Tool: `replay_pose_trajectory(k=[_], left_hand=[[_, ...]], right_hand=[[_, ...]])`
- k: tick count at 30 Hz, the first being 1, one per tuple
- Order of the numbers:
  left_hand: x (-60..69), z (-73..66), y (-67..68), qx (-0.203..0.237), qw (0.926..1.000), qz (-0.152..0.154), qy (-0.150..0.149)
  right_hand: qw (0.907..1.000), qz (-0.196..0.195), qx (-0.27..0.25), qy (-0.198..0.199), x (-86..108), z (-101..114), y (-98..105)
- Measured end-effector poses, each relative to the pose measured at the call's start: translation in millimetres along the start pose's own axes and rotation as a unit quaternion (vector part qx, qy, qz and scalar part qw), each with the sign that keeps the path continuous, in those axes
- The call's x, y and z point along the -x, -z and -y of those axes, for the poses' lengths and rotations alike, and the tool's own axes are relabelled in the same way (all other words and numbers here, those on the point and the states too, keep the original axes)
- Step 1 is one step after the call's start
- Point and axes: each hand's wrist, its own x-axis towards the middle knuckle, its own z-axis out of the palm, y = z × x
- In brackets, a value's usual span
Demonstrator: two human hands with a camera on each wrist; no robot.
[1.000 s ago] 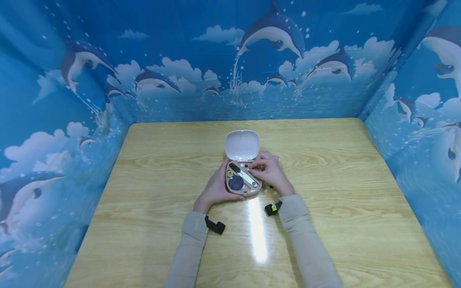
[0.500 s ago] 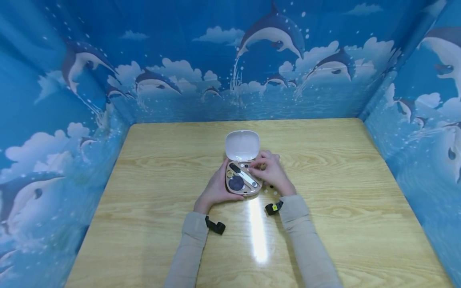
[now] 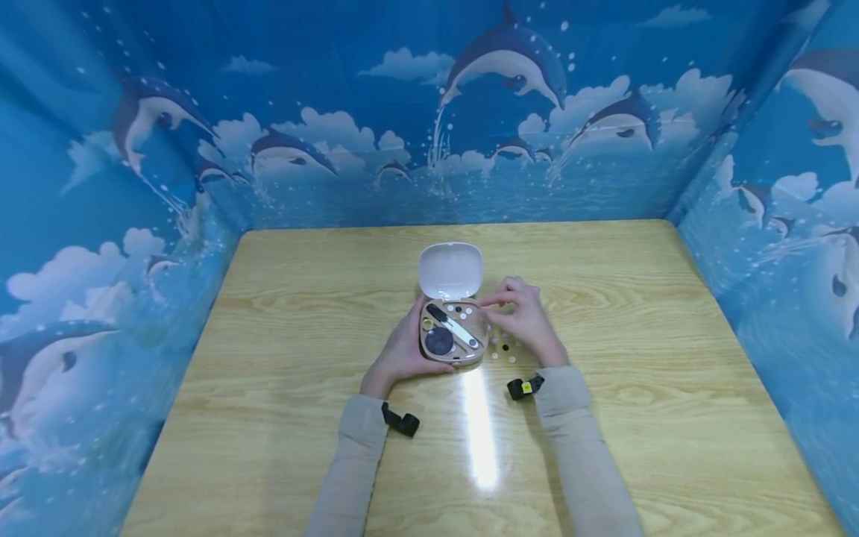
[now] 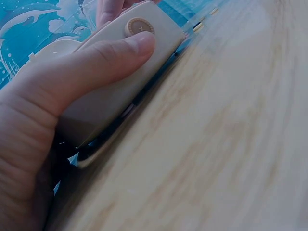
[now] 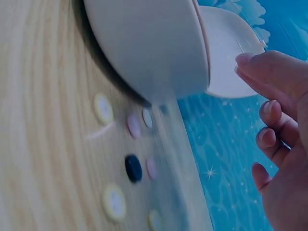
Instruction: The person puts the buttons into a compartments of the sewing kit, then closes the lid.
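A beige sewing kit case (image 3: 474, 353) lies on the table with its white lid (image 3: 451, 271) flipped up at the back. My left hand (image 3: 405, 349) grips its left side, and in the left wrist view the thumb presses beside a round latch button (image 4: 140, 28). Inside are thread snips (image 3: 459, 330) with a black end, a dark round piece (image 3: 439, 341), a small gold ring (image 3: 428, 324) and several small buttons (image 3: 463, 316) in the upper right compartment. My right hand (image 3: 522, 317) hovers at the case's right edge, fingers loosely bent, nothing visible between them.
Several loose buttons lie on the wooden table (image 3: 302, 313) right of the case, among them a black button (image 5: 133, 168), a pale yellow button (image 5: 114, 202) and a pink button (image 5: 134, 126). A dolphin-print curtain (image 3: 335, 171) surrounds the table at the back and sides.
My right hand has moved right, from over the upper right compartment to the case's edge, uncovering white buttons there and loose buttons on the table. My left hand and the case stay in place.
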Motion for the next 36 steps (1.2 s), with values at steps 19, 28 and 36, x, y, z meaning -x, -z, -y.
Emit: replay_pose_trajectory(k=[19, 28, 36], left_hand=[[0.8, -2.1, 1.4, -0.011, 0.9999, 0.001, 0.008], [1.0, -1.0, 1.1, -0.008, 0.9999, 0.0, 0.011], [1.1, -0.9, 0.1, 0.007, 1.0, 0.0, 0.003]], right_hand=[[0.9966, -0.046, -0.031, -0.06, 31.7, -34.2, 11.6], [0.9982, -0.023, -0.019, -0.052, 46.1, -50.0, 5.9], [0.9988, -0.008, 0.008, -0.048, 50.9, -52.9, 5.3]])
